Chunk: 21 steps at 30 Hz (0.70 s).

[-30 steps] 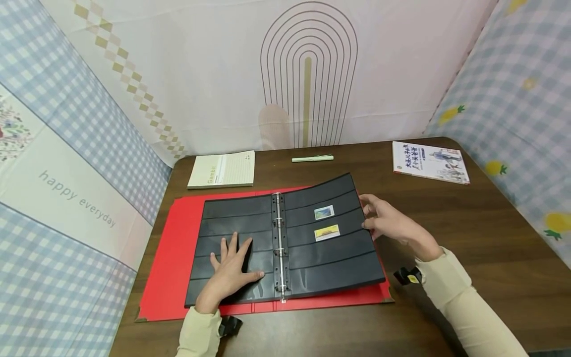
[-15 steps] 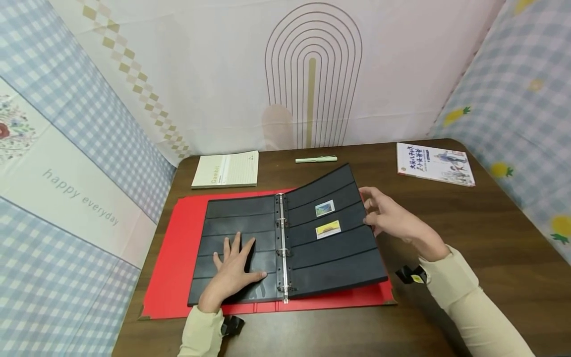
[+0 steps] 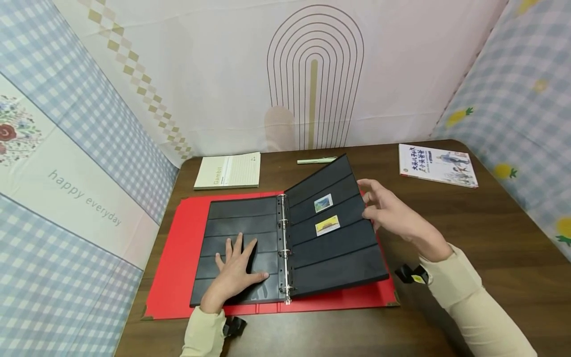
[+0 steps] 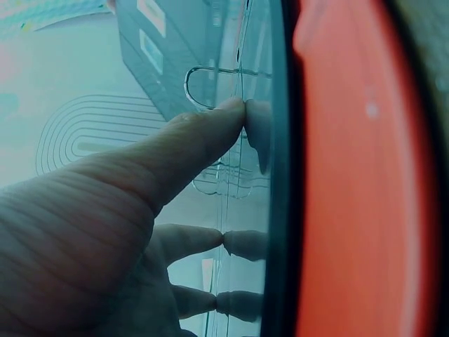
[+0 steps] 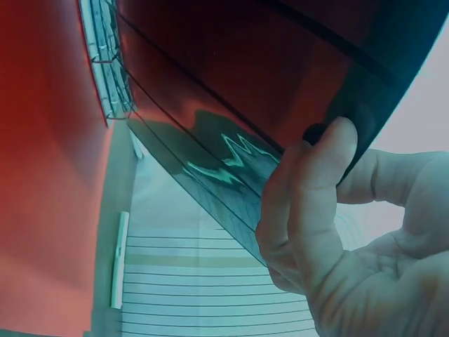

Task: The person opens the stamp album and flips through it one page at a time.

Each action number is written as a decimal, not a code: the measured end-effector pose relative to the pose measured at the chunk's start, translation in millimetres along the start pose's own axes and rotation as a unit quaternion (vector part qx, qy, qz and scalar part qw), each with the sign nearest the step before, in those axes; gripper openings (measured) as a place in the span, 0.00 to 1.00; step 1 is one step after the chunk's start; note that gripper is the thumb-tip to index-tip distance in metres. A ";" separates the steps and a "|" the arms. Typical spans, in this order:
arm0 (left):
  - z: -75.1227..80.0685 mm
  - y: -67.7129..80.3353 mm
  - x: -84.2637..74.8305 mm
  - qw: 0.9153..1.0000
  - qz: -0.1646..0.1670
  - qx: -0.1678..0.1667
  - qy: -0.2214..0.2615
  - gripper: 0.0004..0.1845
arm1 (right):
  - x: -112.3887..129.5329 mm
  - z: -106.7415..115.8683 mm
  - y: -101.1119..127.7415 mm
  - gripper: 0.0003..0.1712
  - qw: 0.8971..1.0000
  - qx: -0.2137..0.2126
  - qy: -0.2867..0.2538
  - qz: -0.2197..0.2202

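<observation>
A red ring binder (image 3: 171, 263) lies spread on the table, with black pocket pages on both sides of its metal rings (image 3: 284, 253). My left hand (image 3: 234, 275) rests with fingers spread on the left black page (image 3: 243, 208); in the left wrist view its fingertips touch the glossy sheet. My right hand (image 3: 392, 213) pinches the outer edge of the right black page (image 3: 334, 258), which slants up off the red cover. That page carries a blue-green stamp (image 3: 323, 203) and a yellow stamp (image 3: 327, 225). The right wrist view shows thumb and fingers on the lifted page's edge (image 5: 231, 119).
Behind the binder lies a pale notebook (image 3: 227, 171) at the left. A light green pen (image 3: 312, 160) is partly covered by the raised page's top corner. A white picture book (image 3: 437, 165) lies at the back right of the brown table (image 3: 446, 218).
The right black page has risen higher and tilted toward the left, pinched in my right hand. My left hand has stayed on the left page. The head view has shifted slightly.
</observation>
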<state>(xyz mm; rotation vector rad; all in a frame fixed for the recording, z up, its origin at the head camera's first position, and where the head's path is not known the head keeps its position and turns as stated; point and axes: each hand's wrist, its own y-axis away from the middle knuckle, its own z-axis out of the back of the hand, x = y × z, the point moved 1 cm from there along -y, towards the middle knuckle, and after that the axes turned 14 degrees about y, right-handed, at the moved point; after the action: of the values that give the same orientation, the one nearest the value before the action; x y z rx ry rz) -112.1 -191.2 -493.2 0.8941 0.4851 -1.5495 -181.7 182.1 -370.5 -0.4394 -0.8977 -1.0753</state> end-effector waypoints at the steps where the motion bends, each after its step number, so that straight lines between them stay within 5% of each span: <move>1: 0.1 0.1 0.0 1.000 0.001 0.001 0.000 0.50 | 1.7 0.7 0.1 0.40 1.000 -0.001 0.000 0.001; 21: 0.8 -0.7 0.0 1.000 0.002 0.002 0.005 0.50 | 36.2 4.4 -10.7 0.42 0.999 -0.006 0.022 0.023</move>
<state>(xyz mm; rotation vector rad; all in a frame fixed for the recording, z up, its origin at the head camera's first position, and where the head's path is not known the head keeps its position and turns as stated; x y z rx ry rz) -113.0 -191.7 -492.9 0.9055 0.4878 -1.5443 -186.4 160.1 -339.9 -0.4417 -0.8386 -1.0443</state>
